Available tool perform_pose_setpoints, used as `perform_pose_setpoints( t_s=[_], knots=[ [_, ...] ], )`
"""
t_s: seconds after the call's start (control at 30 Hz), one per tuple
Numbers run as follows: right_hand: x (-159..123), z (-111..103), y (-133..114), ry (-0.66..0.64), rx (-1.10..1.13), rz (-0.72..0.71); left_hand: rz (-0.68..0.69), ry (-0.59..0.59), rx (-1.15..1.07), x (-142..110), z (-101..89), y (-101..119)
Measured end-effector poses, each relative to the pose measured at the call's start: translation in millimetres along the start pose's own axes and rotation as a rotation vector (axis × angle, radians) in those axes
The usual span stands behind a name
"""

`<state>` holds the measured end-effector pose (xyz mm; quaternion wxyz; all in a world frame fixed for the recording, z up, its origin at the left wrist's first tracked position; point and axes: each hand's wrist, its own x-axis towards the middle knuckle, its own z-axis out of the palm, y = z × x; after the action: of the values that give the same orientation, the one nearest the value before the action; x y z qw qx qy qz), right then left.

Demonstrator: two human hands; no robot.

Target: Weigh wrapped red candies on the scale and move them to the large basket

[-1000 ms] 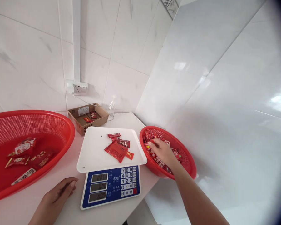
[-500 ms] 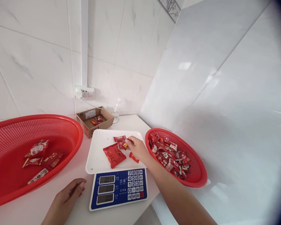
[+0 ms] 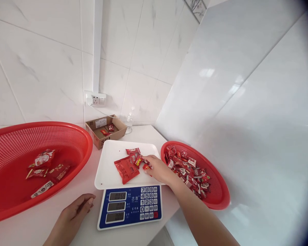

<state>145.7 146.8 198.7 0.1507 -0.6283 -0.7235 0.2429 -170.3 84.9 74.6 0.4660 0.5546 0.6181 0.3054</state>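
My right hand [image 3: 157,170] is over the white weighing tray [image 3: 107,172], its thumb and fingers closed round a small red wrapped candy [image 3: 146,166]. Just left of the fingertips lie another wrapped candy [image 3: 138,160] and a larger flat red packet [image 3: 127,169]. A narrow red-and-white packet [image 3: 132,150] sits behind them on the tray. My left hand [image 3: 75,212] rests on the table beside the digital scale [image 3: 129,206], fingers curled and thumb against them, with nothing visible inside.
A large red basket [image 3: 86,150] with several packets stands at the left. The red basket [image 3: 222,194] at the right holds a heap of wrapped candies. Behind the scale are a cardboard box [image 3: 94,140] with a few packets and a clear plastic bottle [image 3: 129,118]. Walls enclose the back and right.
My right hand has moved from the candies near the tray's middle to the small candy at its right. A candy now lies against the large packet. The left hand stays put.
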Motion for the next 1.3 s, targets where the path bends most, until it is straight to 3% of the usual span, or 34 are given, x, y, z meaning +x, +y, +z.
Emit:
perform_pose_setpoints(
  t_s=[0.27,0.4,0.63,0.73,0.9,1.1,1.3],
  knots=[
    [7.8,13.5,-11.9,0.058,0.001,-0.088,-0.002,0.005,-0.018,-6.2,0.6,10.5],
    [2.5,9.9,-10.8,0.082,0.020,-0.072,-0.016,-0.001,0.007,-5.2,0.5,13.5],
    [-42.6,-21.8,22.6,0.387,-0.141,-0.001,0.015,0.006,0.021,-11.2,-0.7,19.8],
    [-72.3,-29.3,43.1,0.483,-0.174,0.143,0.041,0.021,0.010,-14.6,-0.2,25.0],
    [-104.0,-20.3,72.5,0.447,-0.212,0.538,0.040,0.027,-0.009,-16.4,0.5,28.5],
    [-106.0,-0.9,87.0,0.417,-0.333,0.644,0.012,0.034,-0.005,-16.9,0.2,29.1],
    [-105.2,4.0,78.7,0.455,-0.441,0.676,0.005,0.032,-0.007,-15.4,0.8,31.0]
  ],
)
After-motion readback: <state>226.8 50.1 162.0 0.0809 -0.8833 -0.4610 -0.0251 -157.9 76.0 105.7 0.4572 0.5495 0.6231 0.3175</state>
